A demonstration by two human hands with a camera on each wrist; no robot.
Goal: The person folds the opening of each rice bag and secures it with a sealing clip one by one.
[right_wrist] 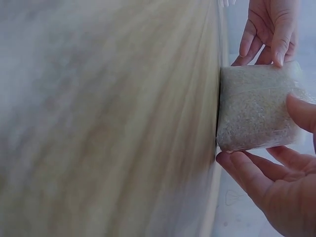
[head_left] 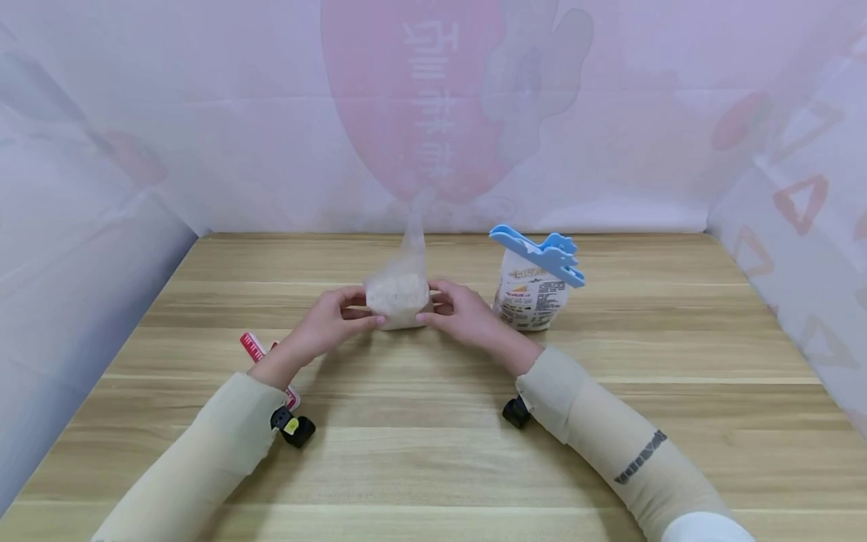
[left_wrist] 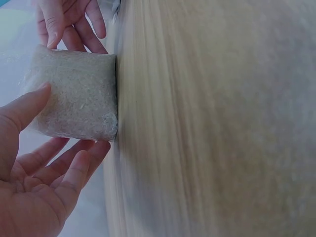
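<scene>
A clear plastic bag of rice (head_left: pixel 398 301) stands upright on the table, its loose top (head_left: pixel 415 233) rising in a thin twist. My left hand (head_left: pixel 328 322) holds its left side, the thumb on the front face and the fingers along the side. On the opposite side, my right hand (head_left: pixel 466 312) holds it the same way. Both wrist views show the packed rice (left_wrist: pixel 79 94) between the two hands, its base against the table. In the right wrist view the right thumb touches the front of the bag (right_wrist: pixel 256 108).
Right of the hands stands a printed packet (head_left: pixel 531 297) with a large blue clip (head_left: pixel 542 254) across its top. A red and white object (head_left: pixel 253 346) lies partly hidden under the left forearm. White printed cloth walls (head_left: pixel 271 150) surround the wooden table (head_left: pixel 406 467).
</scene>
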